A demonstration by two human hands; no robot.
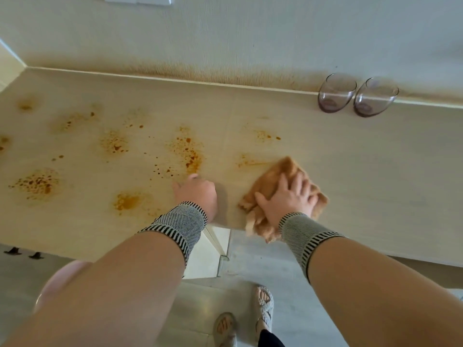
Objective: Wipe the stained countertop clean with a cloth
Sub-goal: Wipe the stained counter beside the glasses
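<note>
A pale countertop [363,166] runs along the wall, with several orange-brown stains [188,154] spread over its left and middle parts. An orange cloth [280,176] lies bunched near the front edge, right of centre, and part of it hangs over the edge. My right hand [288,196] presses flat on the cloth with fingers spread. My left hand [198,194] rests on the countertop just left of the cloth, beside a large stain, its fingers mostly hidden behind the hand. Both wrists wear striped bands.
Two clear stemless glasses [335,93] [374,96] stand side by side at the back right against the wall. The wall above the counter's back edge [225,73] shows a brownish stain band. A pink round stool [57,281] sits below left. My sandalled feet [263,304] stand on a grey floor.
</note>
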